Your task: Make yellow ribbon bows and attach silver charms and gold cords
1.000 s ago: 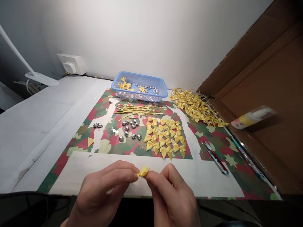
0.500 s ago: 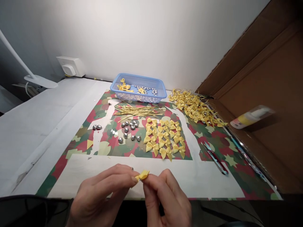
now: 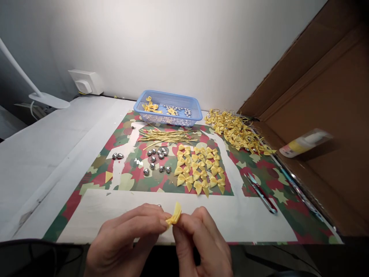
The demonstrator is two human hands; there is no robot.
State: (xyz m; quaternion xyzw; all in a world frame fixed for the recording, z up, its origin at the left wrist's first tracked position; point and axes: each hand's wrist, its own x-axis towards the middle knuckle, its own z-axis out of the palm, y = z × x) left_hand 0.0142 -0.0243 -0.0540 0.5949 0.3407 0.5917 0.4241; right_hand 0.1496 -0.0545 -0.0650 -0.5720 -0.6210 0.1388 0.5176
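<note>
Between my two hands, over the front edge of the table, is a yellow ribbon bow (image 3: 174, 217). My left hand (image 3: 129, 234) pinches its left side with thumb and fingertips. The fingers of my right hand (image 3: 201, 240) are closed on its right side. One loop points up and the bow's underside is hidden by the fingers. Beyond my hands, rows of yellow bows (image 3: 199, 166) lie flat on the camouflage-patterned sheet (image 3: 127, 181). Small silver bells (image 3: 153, 158) are scattered left of them. Thin gold ties (image 3: 165, 135) lie in a bundle behind the bells.
A blue basket (image 3: 170, 120) holding bows and silver pieces stands against the wall. Right of it is a heap of bows with ties (image 3: 235, 129). Red-handled tweezers or snips (image 3: 262, 194) lie at the right. A bottle (image 3: 302, 145) is by the cardboard wall (image 3: 323, 115).
The bow has turned between my fingers, so its loop now stands upward instead of lying toward the right. Both hands keep nearly the same place.
</note>
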